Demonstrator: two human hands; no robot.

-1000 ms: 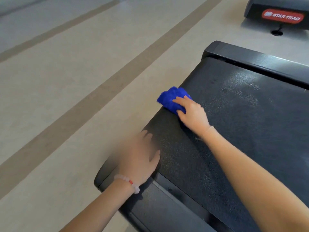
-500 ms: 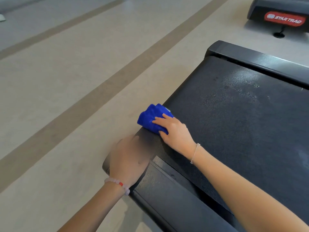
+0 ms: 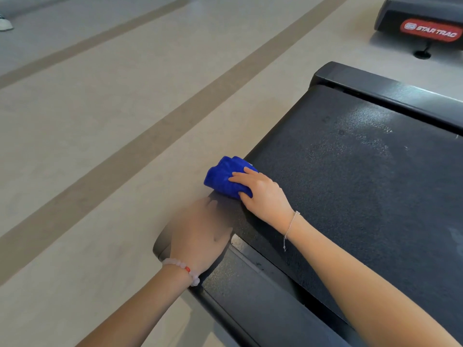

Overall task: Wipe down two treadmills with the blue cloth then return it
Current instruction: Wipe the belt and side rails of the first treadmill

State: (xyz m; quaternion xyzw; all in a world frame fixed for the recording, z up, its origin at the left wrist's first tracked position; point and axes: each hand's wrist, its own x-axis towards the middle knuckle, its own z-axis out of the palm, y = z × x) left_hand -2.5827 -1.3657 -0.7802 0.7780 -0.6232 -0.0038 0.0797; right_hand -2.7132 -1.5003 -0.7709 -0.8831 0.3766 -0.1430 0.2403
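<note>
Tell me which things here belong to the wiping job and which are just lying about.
Job:
- treadmill, being wiped
- cloth, blue, at the treadmill's edge
- right hand, gripping the cloth
- left hand, resting on the treadmill's corner
- Star Trac machine, possibly the second treadmill

Lying about:
- shoe, far top left
- floor stripe
- bead bracelet
- chain bracelet

Pale gym floor carrying two black treadmills

The beige floor, crossed by two brown stripes, carries one treadmill at the near right. A second treadmill, marked STAR TRAC, stands at the far right on a small round foot. At the left end of the near one's textured belt lies a bunched blue cloth.
</note>
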